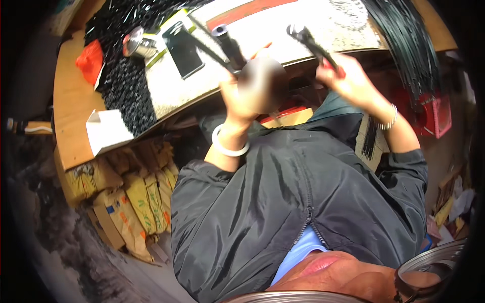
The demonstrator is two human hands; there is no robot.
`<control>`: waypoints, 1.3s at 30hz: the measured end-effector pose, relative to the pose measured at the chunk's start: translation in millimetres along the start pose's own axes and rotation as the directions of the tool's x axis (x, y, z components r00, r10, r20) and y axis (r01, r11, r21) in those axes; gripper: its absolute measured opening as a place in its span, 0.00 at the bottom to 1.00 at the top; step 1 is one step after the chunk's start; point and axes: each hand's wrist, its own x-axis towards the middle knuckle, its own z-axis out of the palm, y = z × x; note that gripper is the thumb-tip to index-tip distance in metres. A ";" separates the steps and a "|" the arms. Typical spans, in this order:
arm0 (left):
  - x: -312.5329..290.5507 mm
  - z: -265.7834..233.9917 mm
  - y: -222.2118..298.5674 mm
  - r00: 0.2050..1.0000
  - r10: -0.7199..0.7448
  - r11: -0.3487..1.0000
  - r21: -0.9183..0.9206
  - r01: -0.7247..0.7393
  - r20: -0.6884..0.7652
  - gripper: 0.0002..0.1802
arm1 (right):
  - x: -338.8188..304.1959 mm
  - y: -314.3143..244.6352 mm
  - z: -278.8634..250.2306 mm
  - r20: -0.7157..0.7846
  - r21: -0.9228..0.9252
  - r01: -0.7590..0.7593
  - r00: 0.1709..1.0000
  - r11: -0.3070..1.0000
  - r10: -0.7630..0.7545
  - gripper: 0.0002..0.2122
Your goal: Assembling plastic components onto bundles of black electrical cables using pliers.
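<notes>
My left hand (236, 103), with a white bangle at its wrist, is closed round the near end of a long, thin dark strip (206, 48) that points away to the far left. A round, brownish blurred patch (263, 83) hides most of its fingers. Just beyond them juts a black tube (230, 43) with a pale ringed end; whether the hand also grips it cannot be told. Raised over the table's front edge, my right hand (348, 83) is wrapped round a dark hand tool (314, 46) with a red handle, its metal head pointing away to the left.
A black phone (183, 50) lies on the pale tabletop (328, 22), with a metal tin (141, 44) beside it. Small black pieces (126, 91) are heaped at left, near an orange-red bag (90, 61) and white box (108, 129). Dark strands (411, 45) hang over the right edge.
</notes>
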 end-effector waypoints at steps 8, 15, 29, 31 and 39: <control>2.4 4.3 -7.8 0.999 0.028 1.000 0.012 -0.028 0.036 0.11 | 82.1 63.1 -110.4 -0.200 -0.356 0.193 0.940 0.914 -0.276 0.18; 5.5 3.7 -0.5 0.999 0.000 0.999 0.050 -0.003 0.049 0.12 | 113.7 70.6 -103.9 -0.269 -0.667 -0.209 0.963 0.716 0.031 0.19; 9.8 13.3 5.9 0.993 0.087 0.995 -0.060 -0.083 0.073 0.07 | 110.2 69.6 -99.1 -0.475 -0.623 -0.339 0.880 0.705 0.004 0.12; 10.2 16.2 9.2 0.991 0.081 0.996 -0.038 -0.077 0.105 0.07 | 101.6 78.1 -105.4 -0.495 -0.713 -0.294 0.854 0.637 -0.160 0.13; 6.2 22.0 20.9 0.934 0.261 0.904 0.277 -0.325 0.245 0.04 | 43.6 -18.3 -21.1 -0.329 -0.333 0.536 0.705 0.776 -0.628 0.08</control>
